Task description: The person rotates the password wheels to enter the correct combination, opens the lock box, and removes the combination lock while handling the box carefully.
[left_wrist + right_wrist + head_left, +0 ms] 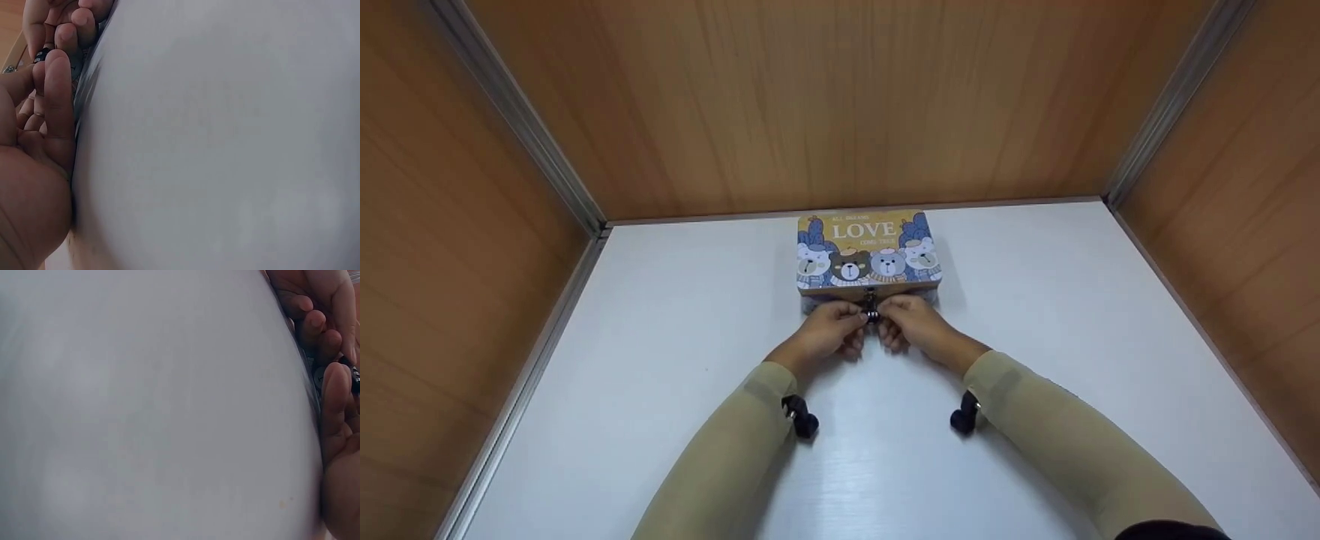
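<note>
A tin box (866, 247) with a lid printed with cartoon bears and the word LOVE rests on the white table, its lid down. From the metal clasp at its front hangs a small black combination padlock (872, 316). My left hand (831, 328) pinches the padlock from the left, thumb on top. On the other side my right hand (913, 322) pinches it between thumb and fingers. In the left wrist view, white marks show on the padlock (41, 55) between the fingertips. The right wrist view shows only part of the padlock (355, 379), behind the fingers.
The white tabletop (697, 315) reaches to a wood-grain back panel (847, 105) close behind the box. Wood-grain side panels (457, 262) with metal corner rails (532, 127) stand left and right. Small black devices (802, 420) are strapped at both wrists.
</note>
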A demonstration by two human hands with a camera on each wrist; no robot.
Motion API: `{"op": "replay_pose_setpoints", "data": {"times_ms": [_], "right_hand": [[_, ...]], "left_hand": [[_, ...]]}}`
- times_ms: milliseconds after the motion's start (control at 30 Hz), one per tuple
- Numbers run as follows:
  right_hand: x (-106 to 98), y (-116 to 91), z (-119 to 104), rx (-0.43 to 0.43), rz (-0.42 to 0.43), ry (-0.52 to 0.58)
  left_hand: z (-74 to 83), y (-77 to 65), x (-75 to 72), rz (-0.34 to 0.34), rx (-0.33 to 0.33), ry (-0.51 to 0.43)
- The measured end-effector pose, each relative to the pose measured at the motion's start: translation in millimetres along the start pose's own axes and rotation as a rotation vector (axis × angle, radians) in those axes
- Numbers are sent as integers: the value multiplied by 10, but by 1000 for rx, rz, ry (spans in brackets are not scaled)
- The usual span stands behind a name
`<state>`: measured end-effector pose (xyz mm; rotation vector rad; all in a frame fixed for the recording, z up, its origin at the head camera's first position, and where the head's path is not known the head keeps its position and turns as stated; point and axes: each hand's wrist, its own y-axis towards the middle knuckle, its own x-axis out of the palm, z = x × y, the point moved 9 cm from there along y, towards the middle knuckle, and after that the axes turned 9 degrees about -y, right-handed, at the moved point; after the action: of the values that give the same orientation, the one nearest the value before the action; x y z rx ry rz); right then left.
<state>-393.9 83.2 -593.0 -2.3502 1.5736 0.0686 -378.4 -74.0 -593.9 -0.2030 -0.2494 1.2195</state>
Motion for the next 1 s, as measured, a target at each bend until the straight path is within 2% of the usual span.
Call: {"op": "replay_pose_setpoints", "data": {"times_ms": [667,1000], "right_hand": [[16,-20,-39,-4,9,2],[18,20,-10,-5,22,-77]], "left_hand": [[-16,11,-17,3,16,-10],[-12,12,0,-9,24,1]]}}
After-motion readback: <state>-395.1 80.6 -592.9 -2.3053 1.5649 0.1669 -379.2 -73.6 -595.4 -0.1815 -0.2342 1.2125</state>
